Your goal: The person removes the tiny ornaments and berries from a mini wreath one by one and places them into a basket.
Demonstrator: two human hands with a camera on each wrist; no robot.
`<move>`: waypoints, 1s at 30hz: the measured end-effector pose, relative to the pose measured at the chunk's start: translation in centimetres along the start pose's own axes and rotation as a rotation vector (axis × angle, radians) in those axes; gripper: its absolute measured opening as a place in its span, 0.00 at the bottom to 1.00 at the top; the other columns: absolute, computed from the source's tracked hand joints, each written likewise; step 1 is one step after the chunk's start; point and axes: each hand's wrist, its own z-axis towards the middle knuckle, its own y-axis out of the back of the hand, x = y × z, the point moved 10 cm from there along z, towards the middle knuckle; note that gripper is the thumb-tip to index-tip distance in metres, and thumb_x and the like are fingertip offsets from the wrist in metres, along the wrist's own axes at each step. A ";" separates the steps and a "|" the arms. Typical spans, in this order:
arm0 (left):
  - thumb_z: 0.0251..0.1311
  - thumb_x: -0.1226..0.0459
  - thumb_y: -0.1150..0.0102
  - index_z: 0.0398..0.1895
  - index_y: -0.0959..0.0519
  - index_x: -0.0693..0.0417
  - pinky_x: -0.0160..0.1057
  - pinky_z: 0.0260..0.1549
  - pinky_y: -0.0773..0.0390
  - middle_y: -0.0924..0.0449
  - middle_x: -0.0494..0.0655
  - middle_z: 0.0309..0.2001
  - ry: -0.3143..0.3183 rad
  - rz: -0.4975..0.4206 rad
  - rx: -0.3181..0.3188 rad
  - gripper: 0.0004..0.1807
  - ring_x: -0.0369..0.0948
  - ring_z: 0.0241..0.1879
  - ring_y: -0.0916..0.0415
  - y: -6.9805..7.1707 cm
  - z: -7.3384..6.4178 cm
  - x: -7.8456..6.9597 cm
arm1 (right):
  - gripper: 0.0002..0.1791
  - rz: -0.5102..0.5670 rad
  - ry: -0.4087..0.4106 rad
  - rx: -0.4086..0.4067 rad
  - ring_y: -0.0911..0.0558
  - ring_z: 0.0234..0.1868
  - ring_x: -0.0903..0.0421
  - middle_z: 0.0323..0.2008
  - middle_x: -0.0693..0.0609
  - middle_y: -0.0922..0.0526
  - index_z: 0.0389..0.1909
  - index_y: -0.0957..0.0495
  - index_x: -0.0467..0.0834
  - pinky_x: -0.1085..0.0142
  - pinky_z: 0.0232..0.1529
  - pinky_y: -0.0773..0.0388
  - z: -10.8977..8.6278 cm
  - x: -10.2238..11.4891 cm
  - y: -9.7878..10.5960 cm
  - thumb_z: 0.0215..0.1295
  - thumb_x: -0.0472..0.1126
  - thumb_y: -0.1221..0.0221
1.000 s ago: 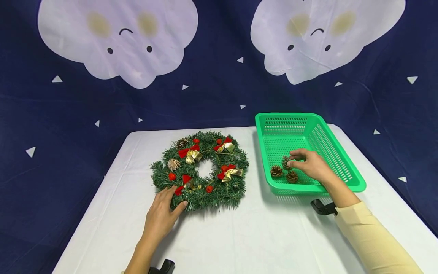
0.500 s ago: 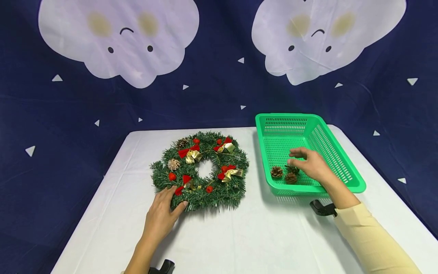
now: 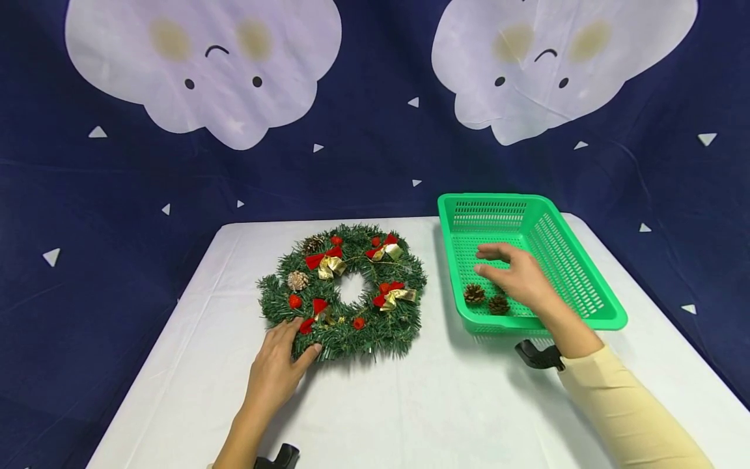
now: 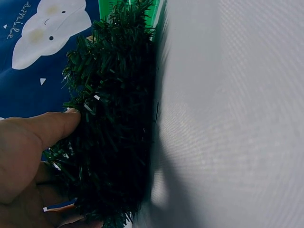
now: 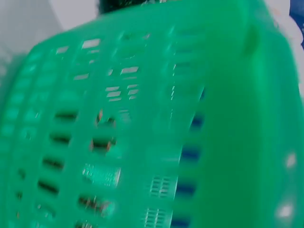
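A green Christmas wreath (image 3: 375, 335) with red-and-gold bows, red berries and pinecones lies on the left of the white-covered table. My left hand (image 3: 278, 371) holds its near left edge. In the left wrist view, the thumb (image 4: 57, 127) lies against the green tinsel and the other fingers reach into it. My right hand (image 3: 521, 277) hovers over the green plastic basket (image 3: 536, 322), thumb and index finger apart with nothing visible between them. Two pinecones sit in the basket's near left corner, a left one (image 3: 473, 294) and a right one (image 3: 499, 305). No third pinecone shows; the hand may cover one.
The basket's wall (image 5: 142, 114) fills the right wrist view. A white cloth (image 3: 398, 410) covers the table, with bare cloth between wreath and basket and along the front. Behind hangs a dark blue backdrop (image 3: 375, 176) with clouds.
A pinecone at my right fingertips drops lower under the hand, then goes out of sight. My right hand has shifted left and slightly up. Left hand and wreath have stayed put.
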 end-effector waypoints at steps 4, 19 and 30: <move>0.57 0.49 0.38 0.65 0.33 0.58 0.61 0.60 0.33 0.31 0.59 0.64 -0.002 -0.002 -0.002 0.36 0.56 0.67 0.39 0.0 0.0 0.0 | 0.27 0.024 0.033 -0.012 0.27 0.61 0.43 0.54 0.45 0.20 0.59 0.28 0.46 0.48 0.53 0.26 0.2 1.3 -0.6 0.61 0.53 0.40; 0.59 0.48 0.41 0.67 0.34 0.57 0.62 0.60 0.34 0.32 0.59 0.65 0.012 -0.009 0.017 0.36 0.56 0.67 0.40 0.0 -0.1 0.0 | 0.28 0.094 0.042 -0.006 0.28 0.62 0.46 0.55 0.47 0.20 0.61 0.29 0.46 0.49 0.57 0.27 1.1 4.3 -2.3 0.62 0.53 0.40; 0.58 0.49 0.39 0.66 0.34 0.57 0.61 0.60 0.34 0.32 0.57 0.65 0.011 -0.016 0.009 0.36 0.55 0.67 0.40 -0.1 0.0 0.2 | 0.27 0.121 0.078 0.007 0.26 0.60 0.48 0.56 0.50 0.20 0.60 0.28 0.49 0.49 0.56 0.26 2.2 7.1 -4.4 0.60 0.51 0.37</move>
